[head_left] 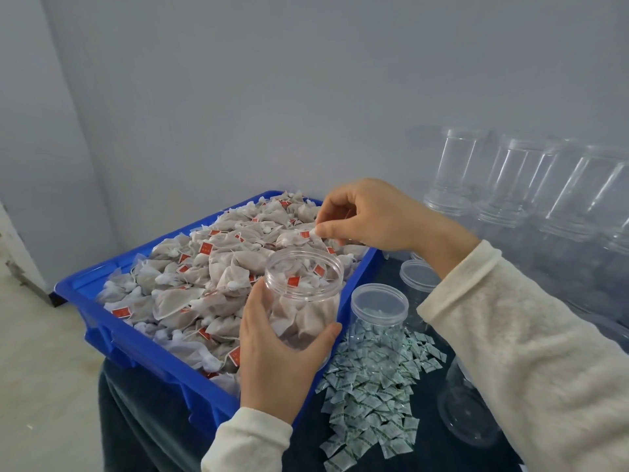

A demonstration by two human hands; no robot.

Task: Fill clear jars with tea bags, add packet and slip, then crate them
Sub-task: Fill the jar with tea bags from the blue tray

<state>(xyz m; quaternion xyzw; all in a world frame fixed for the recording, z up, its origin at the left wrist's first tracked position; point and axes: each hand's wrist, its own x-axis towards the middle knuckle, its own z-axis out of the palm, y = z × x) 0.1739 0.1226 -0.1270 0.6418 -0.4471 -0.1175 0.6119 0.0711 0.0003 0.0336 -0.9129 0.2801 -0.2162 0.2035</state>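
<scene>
The left hand (272, 356) wraps its grip around a clear jar (303, 298), fingers curled under the base and thumb up the near side, holding it tilted over the near right edge of the blue tray (112, 338); the jar is partly filled with tea bags. Beyond the jar's open mouth, the right hand (371, 216) reaches over the tray, thumb and fingertips pinching one tea bag (292, 238) by its top, just above the heaped tea bags (190, 267). Beside the tray, small packets (371, 386) lie scattered on the dark desk (146, 420), around an open jar of packets (377, 315). Empty jars (531, 185) stand along the wall.
</scene>
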